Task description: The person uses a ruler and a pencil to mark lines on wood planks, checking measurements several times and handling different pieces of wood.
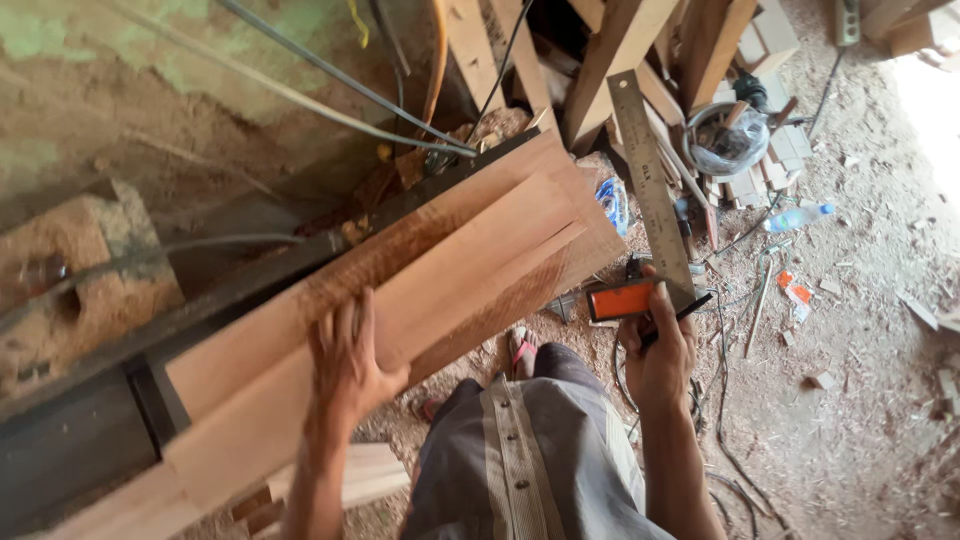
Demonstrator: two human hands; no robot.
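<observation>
Your right hand [660,350] closes around the steel ruler [652,185] and a pencil, while your left hand [345,360], at nine o'clock from it, presses flat and open on the plank [450,260].

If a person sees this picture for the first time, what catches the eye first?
First come the long pale wooden boards, which run diagonally across the middle, with the left hand flat on them. Next is the steel ruler, held upright in the right hand together with a dark pencil. Sawdust covers the floor at right.

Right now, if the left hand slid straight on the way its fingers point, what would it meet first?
The left hand lies flat on the wooden boards, fingers pointing up across them. It would likely cross more board first, then the dark bench edge.
</observation>
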